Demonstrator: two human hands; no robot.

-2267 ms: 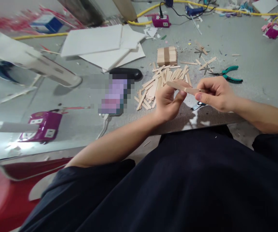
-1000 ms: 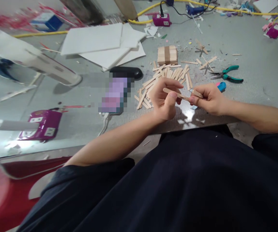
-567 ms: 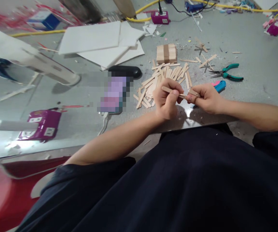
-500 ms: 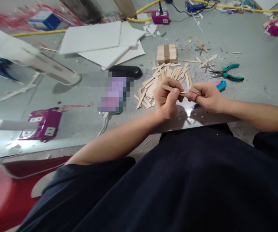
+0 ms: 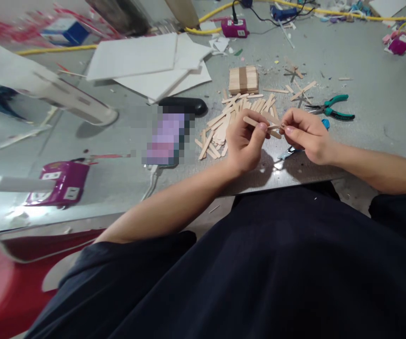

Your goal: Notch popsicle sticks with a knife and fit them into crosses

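Note:
My left hand [image 5: 245,143] is closed on a wooden craft stick [image 5: 250,122], pinched between thumb and fingers. More stick pieces cross at its fingertips, angled towards the other hand. My right hand [image 5: 309,136] is closed too, its thumb and forefinger pinching the end of these crossing sticks; the exact grip is partly hidden. Beneath and beside the right hand lies a blue utility knife [image 5: 287,153], mostly covered by it. Just behind the hands spreads a loose pile of craft sticks [image 5: 220,120].
A banded bundle of craft sticks [image 5: 233,80] sits behind the pile. Green-handled pliers [image 5: 340,115] lie to the right. To the left are a phone [image 5: 166,139], a black case [image 5: 199,106], white boards [image 5: 135,56] and a purple power socket [image 5: 63,181].
My right hand has turned and risen slightly, its fingers now at the ends of the crossing sticks. My left hand has shifted a little right, and more of the knife below shows.

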